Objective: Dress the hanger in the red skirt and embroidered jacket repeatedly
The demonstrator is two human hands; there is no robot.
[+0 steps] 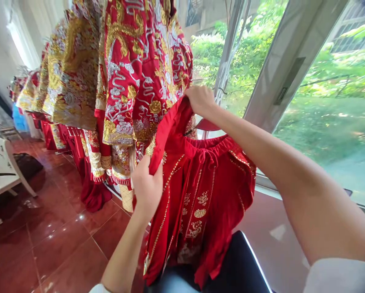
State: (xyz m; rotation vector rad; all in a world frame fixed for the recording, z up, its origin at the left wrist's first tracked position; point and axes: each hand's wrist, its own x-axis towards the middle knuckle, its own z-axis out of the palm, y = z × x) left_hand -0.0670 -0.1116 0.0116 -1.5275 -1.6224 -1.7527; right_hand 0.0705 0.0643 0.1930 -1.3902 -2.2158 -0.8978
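Observation:
A red skirt (201, 195) with gold bead embroidery hangs in front of me by its waistband. My left hand (147, 189) is closed on the lower end of the waistband's red fabric. My right hand (201, 101) grips the upper end of the same band, raised near the hem of a hanging red jacket (146, 69) stitched with gold and silver patterns. The skirt's folds fall toward my lap.
Several embroidered red and gold garments (69, 77) hang in a row to the left above a glossy red tiled floor (54, 240). A white chair (1, 171) stands at far left. A large window (323, 101) with a grey frame runs along the right, greenery outside.

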